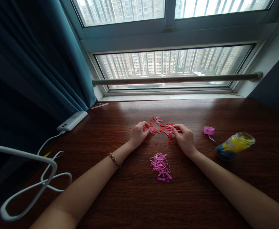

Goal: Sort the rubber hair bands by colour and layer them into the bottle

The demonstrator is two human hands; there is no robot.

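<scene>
A loose spread of red and pink hair elastics [161, 130] lies on the dark wooden table between my hands. My left hand [139, 132] is at the left side of this spread, thumb and fingers pinched on a small pink hair elastic. At the right side, the fingertips of my right hand [184, 137] close on pink and red hair elastics. Nearer to me, between my forearms, sits a separate heap of pink hair elastics [160, 166]. The exact pieces in each pinch are too small to make out fully.
A glass jar [236, 145] holding yellow and blue pieces stands right of my right hand, beside a pink ring-shaped roll [209, 130] with a loose tail. On the left are a white power strip [72, 121] and a looping white cable [27, 154]. A window and rail [177, 79] lie beyond.
</scene>
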